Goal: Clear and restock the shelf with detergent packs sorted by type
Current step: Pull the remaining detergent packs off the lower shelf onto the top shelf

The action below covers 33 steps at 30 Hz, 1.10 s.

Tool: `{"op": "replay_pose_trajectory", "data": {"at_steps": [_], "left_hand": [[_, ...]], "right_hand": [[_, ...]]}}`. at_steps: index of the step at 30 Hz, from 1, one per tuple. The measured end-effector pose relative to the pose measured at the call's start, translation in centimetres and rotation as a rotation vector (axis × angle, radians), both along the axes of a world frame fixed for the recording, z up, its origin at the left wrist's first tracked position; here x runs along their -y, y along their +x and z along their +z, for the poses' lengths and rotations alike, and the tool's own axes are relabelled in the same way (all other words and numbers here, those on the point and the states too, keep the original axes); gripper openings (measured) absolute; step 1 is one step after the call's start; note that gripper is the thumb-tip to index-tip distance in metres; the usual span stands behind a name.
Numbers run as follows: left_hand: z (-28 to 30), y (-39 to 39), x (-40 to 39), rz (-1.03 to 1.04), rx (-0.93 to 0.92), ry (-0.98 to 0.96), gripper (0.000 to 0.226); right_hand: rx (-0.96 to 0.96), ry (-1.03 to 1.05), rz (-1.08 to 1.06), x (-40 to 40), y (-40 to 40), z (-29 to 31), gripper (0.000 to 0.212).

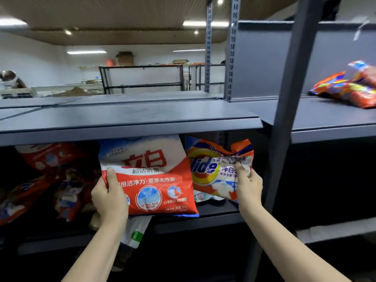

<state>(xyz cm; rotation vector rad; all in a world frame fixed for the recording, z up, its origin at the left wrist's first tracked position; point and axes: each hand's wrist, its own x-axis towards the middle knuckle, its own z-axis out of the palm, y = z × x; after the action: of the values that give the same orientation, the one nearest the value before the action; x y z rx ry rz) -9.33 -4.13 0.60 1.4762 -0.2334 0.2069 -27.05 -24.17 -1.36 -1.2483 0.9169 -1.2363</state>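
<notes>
At centre frame, one red-and-white plastic detergent pack (148, 176) is gripped by the raised left hand (109, 197), thumb over its edge; one crumpled orange Tide pack (215, 169) is pinched by the right hand (248, 184), both at the dark grey metal shelf (130, 123).

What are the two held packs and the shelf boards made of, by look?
Red-and-white pack in left hand: glossy plastic film, probably; it shines. Tide pack in right hand: thin crinkly film, creased at the grip. Shelf board: likely matte grey painted metal.
</notes>
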Motion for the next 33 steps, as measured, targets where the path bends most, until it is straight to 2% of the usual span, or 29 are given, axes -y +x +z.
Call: {"op": "replay_pose_trajectory", "data": {"at_steps": [6, 14, 18, 27, 33], "left_hand": [[0.2, -5.1, 0.3, -0.148, 0.001, 0.008, 0.032], [1.1, -12.9, 2.2, -0.314, 0.048, -0.001, 0.033], [2.5, -16.5, 4.8, -0.358, 0.100, -0.013, 0.037], [7.0, -26.1, 14.8, -0.426, 0.112, -0.160, 0.037], [10.0, -32.2, 25.0, -0.320, 0.106, -0.233, 0.046]], "right_hand": [[0.015, -0.042, -0.115, -2.2, -6.3, 0.8, 0.021], [0.055, -0.043, -0.346, -3.1, -16.3, 2.1, 0.031], [0.159, -0.072, -0.415, -2.4, -21.1, 3.3, 0.019], [0.195, -0.177, -0.566, 6.4, -32.4, 6.3, 0.021], [0.171, -0.237, -0.617, 15.8, -40.8, 8.9, 0.024]]}}
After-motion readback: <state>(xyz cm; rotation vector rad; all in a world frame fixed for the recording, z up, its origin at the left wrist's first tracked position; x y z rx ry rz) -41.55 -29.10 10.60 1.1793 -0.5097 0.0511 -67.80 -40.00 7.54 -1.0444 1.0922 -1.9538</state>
